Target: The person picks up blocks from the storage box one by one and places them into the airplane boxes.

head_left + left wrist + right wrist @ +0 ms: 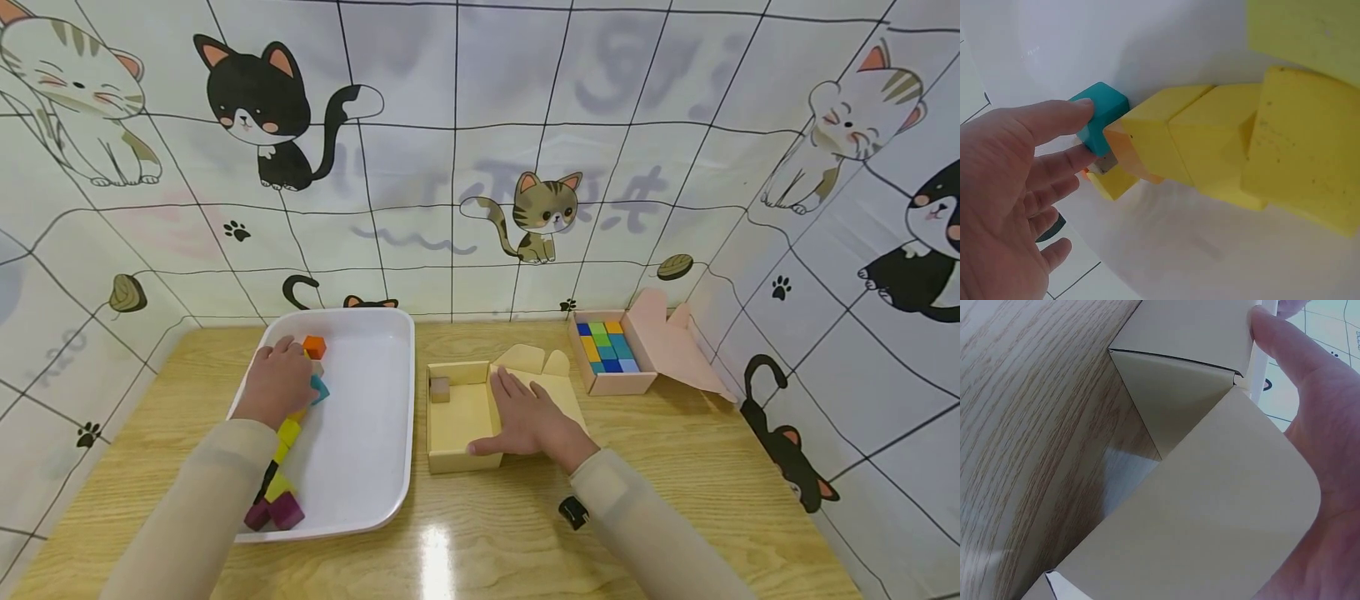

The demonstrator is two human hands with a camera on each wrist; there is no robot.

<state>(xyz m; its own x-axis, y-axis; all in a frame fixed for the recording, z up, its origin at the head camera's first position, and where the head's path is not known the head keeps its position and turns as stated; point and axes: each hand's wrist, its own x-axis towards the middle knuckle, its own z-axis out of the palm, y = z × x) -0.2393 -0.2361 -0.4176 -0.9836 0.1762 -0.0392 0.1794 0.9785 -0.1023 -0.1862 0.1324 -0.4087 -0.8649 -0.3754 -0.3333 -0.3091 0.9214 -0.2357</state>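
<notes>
My left hand (pixel 272 385) reaches into the white tray (pixel 363 450) at the left. Its thumb and index finger pinch a teal block (pixel 1109 103), while the other fingers stay loosely bent. Yellow blocks (pixel 1160 128) lie in a row beside it, close to an orange block (pixel 315 347). At the middle of the table, my right hand (pixel 527 417) rests with spread fingers on the side and lid of an open cream cardboard box (pixel 459 461). One small brownish-grey block (pixel 439 390) sits in that box's back left corner. The right fingertips are mostly hidden in the right wrist view.
An open pink box (pixel 621 384) holding blue, green and orange blocks (pixel 604 346) stands at the back right, its lid folded out rightward. Purple blocks (pixel 286 511) lie at the tray's near end. A small black object (pixel 573 512) is by the right sleeve. A cat-printed sheet encloses the table.
</notes>
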